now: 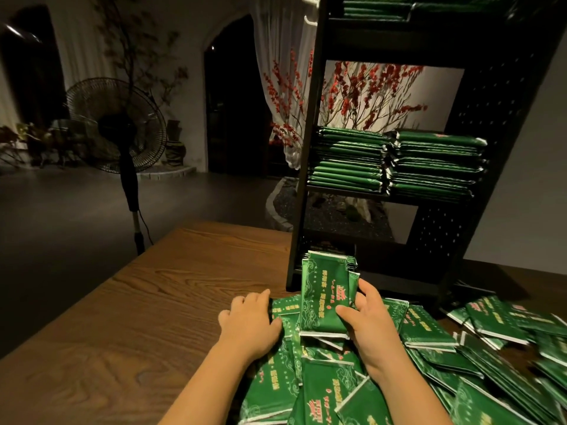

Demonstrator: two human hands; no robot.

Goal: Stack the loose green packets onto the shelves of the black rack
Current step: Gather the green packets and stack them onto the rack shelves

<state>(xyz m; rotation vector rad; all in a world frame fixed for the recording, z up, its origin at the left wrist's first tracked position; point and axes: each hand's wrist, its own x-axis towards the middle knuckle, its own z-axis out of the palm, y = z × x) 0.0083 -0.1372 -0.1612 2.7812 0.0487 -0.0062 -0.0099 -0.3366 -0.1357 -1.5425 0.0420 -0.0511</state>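
Head view: a bundle of green packets (pixel 326 297) is gripped by the right hand (pixel 366 322) at 6 o'clock; the left hand (pixel 250 317) presses flat on loose packets (pixel 429 328). Gathering appears underway; next, lifting toward the black rack (pixel 310 148) at 1 o'clock seems needed.

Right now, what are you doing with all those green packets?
A person is gathering loose green packets from the wooden table. The right hand grips a small bundle of packets standing on end, while the left hand rests on the pile. The black rack behind already holds two stacks on its middle shelf.
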